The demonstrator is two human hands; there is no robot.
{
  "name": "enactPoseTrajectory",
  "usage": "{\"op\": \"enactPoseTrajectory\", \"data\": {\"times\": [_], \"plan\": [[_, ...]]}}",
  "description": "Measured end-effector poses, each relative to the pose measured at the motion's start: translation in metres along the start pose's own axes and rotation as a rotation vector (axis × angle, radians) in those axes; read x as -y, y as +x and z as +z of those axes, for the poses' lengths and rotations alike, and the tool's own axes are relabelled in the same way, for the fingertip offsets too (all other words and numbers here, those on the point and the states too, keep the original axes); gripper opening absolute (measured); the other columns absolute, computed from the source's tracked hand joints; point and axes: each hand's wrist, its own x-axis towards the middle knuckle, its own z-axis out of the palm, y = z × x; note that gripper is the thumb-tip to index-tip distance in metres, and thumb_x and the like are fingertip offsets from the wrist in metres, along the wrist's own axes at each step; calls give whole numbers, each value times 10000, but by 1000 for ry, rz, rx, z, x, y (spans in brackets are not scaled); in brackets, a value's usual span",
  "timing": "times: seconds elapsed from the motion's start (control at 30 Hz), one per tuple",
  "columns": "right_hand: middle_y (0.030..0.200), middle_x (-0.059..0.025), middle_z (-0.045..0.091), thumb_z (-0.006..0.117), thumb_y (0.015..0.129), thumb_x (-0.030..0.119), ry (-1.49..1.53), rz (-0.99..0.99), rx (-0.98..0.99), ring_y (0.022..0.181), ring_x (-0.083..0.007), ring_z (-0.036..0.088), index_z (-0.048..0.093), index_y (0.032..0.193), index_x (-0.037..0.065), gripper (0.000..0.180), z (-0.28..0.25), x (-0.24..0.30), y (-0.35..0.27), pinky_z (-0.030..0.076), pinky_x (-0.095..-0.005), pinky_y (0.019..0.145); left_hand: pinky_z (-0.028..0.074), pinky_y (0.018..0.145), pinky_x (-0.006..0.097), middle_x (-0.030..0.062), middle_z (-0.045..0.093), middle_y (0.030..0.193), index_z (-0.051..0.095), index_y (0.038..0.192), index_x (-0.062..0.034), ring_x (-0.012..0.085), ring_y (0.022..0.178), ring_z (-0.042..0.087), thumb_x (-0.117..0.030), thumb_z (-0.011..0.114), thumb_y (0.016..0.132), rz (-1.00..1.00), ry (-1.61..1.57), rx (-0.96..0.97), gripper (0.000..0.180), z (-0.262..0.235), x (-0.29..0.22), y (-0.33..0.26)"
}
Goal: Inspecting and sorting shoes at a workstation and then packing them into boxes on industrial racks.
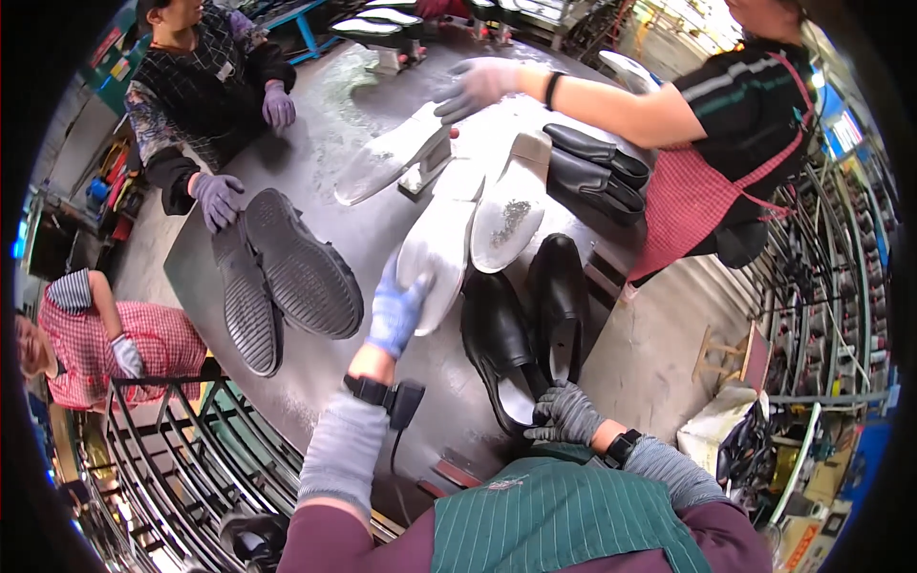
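Observation:
My left hand, in a pale blue glove, takes the toe end of a white shoe sole at its side, thumb over the face and fingers along the edge. My right hand, in a grey glove, grips the heel end of a black slip-on shoe, which lies with its opening toward me. Right beside it, a second black shoe points away. Another white sole, with dark specks, overlaps the first. What lies beneath the white soles is hidden.
Around the metal table, one co-worker's gloved hand touches large dark ridged soles; another's blurred hand reaches over a white sole. Black shoes lie at right. Metal racks stand at lower left.

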Motion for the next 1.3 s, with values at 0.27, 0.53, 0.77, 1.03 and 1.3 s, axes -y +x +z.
{"op": "enactPoseTrajectory", "data": {"times": [0.27, 0.53, 0.77, 1.03, 1.3], "plan": [[1135, -187, 562, 734, 740, 232, 227, 365, -764, 1039, -296, 556, 529, 1153, 25, 505, -4, -27, -13, 430, -352, 896, 502, 789, 328, 148, 597, 1078, 579, 1085, -6, 196, 960, 595, -314, 598, 890, -333, -467, -66, 365, 49, -2, -6], [1263, -267, 461, 580, 786, 253, 197, 325, 55, 1190, -419, 421, 358, 1332, 2, 641, 5, -96, -33, 337, -429, 1026, 474, 859, 408, 257, 638, 987, 423, 1266, 78, 356, 943, 634, -494, 522, 882, -345, 622, 492, 697, 131, -20, -175], [1166, -288, 532, 642, 818, 291, 180, -104, 307, 1123, -407, 508, 327, 1328, -64, 696, -43, -57, -33, 418, -413, 945, 493, 710, 462, 244, 649, 846, 445, 1228, 58, 373, 762, 646, -226, 489, 845, -379, 730, 99, 478, 152, 3, -210], [1195, -166, 508, 621, 821, 113, 376, -360, 490, 981, -246, 565, 400, 1320, -8, 559, -58, -28, 1, 481, -345, 862, 488, 777, 319, 103, 630, 981, 545, 1137, 20, 171, 880, 583, -119, 568, 861, -564, -20, -772, 310, 37, -47, -434], [1249, -138, 486, 598, 839, 94, 355, -333, 525, 1009, -218, 558, 394, 1331, 34, 536, -45, 43, 41, 488, -326, 864, 493, 764, 350, 95, 656, 971, 623, 1082, -24, 211, 836, 614, -179, 560, 870, -507, -441, -1093, 270, -105, 154, -525]]}}
